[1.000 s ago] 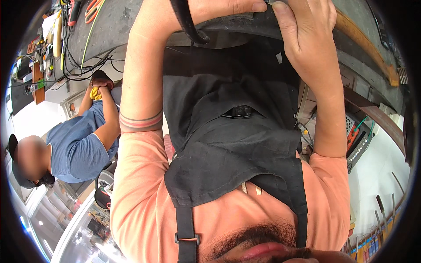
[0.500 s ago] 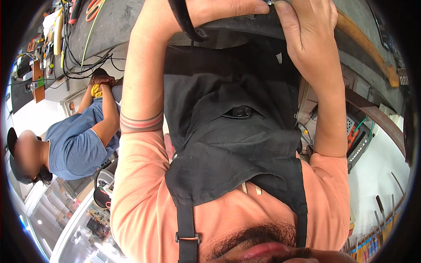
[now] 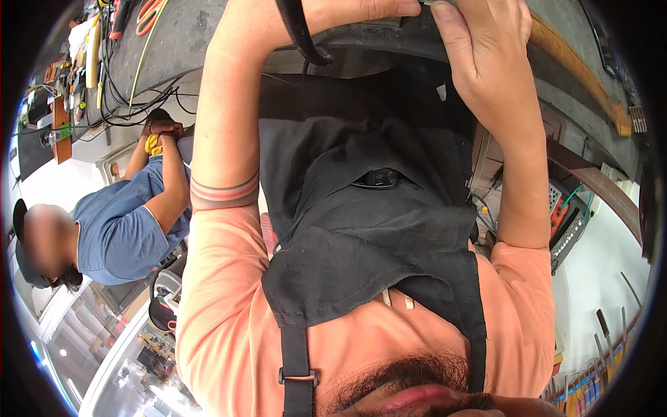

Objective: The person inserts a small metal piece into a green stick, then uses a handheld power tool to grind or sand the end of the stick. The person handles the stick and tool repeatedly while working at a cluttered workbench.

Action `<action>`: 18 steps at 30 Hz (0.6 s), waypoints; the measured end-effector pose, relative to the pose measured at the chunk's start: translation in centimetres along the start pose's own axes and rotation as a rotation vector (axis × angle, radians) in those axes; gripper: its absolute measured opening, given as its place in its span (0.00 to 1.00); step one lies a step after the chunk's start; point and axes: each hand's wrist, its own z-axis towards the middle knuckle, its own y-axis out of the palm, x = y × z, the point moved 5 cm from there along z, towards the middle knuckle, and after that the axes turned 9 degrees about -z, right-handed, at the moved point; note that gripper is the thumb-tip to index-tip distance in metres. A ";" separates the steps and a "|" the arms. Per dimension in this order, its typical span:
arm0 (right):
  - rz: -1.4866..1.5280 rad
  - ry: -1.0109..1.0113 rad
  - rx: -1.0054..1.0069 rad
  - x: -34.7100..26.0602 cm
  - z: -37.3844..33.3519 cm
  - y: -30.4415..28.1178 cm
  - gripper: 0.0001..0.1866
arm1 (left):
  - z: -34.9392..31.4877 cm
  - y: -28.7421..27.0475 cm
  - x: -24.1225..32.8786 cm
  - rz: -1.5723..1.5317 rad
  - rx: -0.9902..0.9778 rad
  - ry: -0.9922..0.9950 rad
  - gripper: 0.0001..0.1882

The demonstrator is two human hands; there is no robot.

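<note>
At the top edge of the head view, both hands are partly cut off by the picture's rim. My left hand (image 3: 354, 10) reaches in from the left with its thumb stretched toward the right hand. My right hand (image 3: 483, 45) is bent, its thumb pressed against the side of its fingers. Between the two thumb tips shows a tiny pale, shiny piece (image 3: 429, 2), too small and too cropped to name. Both hands are over the front edge of a dark grey workbench (image 3: 187, 42). A thick black curved bar or cable (image 3: 299, 31) passes in front of my left wrist.
A long wooden bar (image 3: 580, 73) lies right of my right hand. Orange-handled scissors (image 3: 148, 15), black cables (image 3: 104, 104) and mixed tools are on the bench at left. Another person (image 3: 128, 222) in a blue shirt stands left, hands together. A power strip (image 3: 558, 208) is at lower right.
Both hands have shifted very slightly left, still close together at the top edge. The black curved bar or cable has moved a little to the right.
</note>
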 end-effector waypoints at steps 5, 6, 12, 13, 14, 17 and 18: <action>-0.006 0.002 -0.014 -0.1 0.1 0.0 0.20 | -0.1 0.4 -0.2 -0.044 0.019 0.032 0.42; -0.010 0.003 -0.014 0.0 0.0 0.0 0.20 | -0.1 0.5 -0.6 -0.055 0.016 0.036 0.41; -0.047 0.004 0.031 0.3 -0.2 0.6 0.19 | -0.4 0.1 0.0 -0.001 -0.001 0.016 0.41; -0.048 0.003 0.030 0.3 -0.2 0.6 0.19 | -0.4 0.2 0.2 0.012 -0.002 0.007 0.41; -0.049 0.003 0.030 0.4 -0.3 0.7 0.19 | -0.2 0.3 1.3 0.050 -0.011 -0.019 0.41; -0.045 0.001 0.023 0.3 -0.2 0.6 0.19 | -0.3 0.3 0.2 -0.002 -0.003 0.012 0.41; -0.041 0.000 0.022 0.3 -0.2 0.6 0.19 | -0.4 0.2 0.0 -0.026 0.003 0.026 0.41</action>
